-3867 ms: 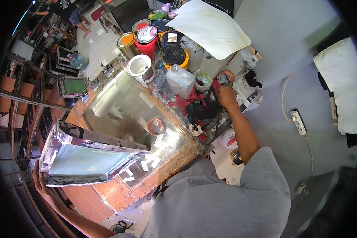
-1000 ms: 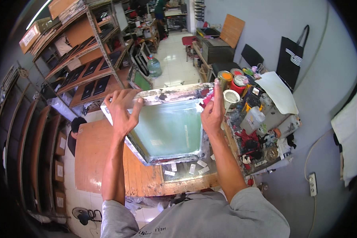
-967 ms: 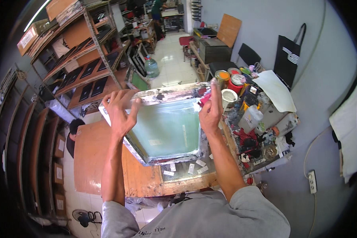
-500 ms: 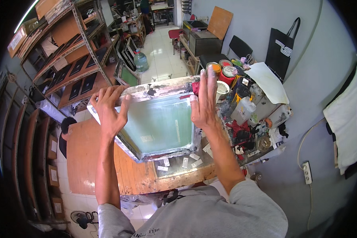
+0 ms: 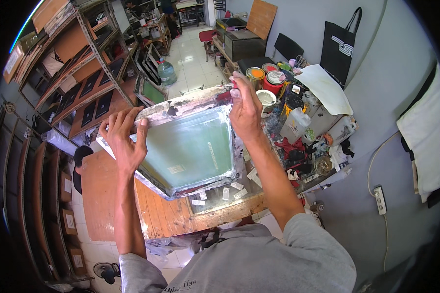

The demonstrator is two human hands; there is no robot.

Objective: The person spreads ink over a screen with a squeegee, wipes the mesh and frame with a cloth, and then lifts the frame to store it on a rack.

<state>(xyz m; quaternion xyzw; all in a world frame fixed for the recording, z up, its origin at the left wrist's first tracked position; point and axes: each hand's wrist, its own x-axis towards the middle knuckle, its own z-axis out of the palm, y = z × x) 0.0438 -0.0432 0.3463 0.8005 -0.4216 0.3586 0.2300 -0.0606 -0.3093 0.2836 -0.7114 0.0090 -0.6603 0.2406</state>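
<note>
1. The frame (image 5: 186,103) is held tilted over the table (image 5: 166,215); whether its lower edge rests on the table cannot be told.
2. The frame's upper left corner is gripped by the left hand (image 5: 126,142), fingers curled over the top bar, thumb on the near side.
3. The right hand (image 5: 246,111) is set at the upper right corner, fingers half bent; a scrap of red cloth (image 5: 233,84) seems pinched there, mostly hidden.
4. Wiping of the bar appears to be in hand: the left grip is best kept firm and the cloth run along the wood, off the screen (image 5: 188,146).
5. White strips (image 5: 226,194) lie on the table below the frame and should not be brushed.
6. Beyond the table's right side stands a white bucket (image 5: 266,100); wide right swings are best avoided.
7. Left of the table, a brown board (image 5: 100,195) and a person's head (image 5: 82,155) should be given room.
</note>
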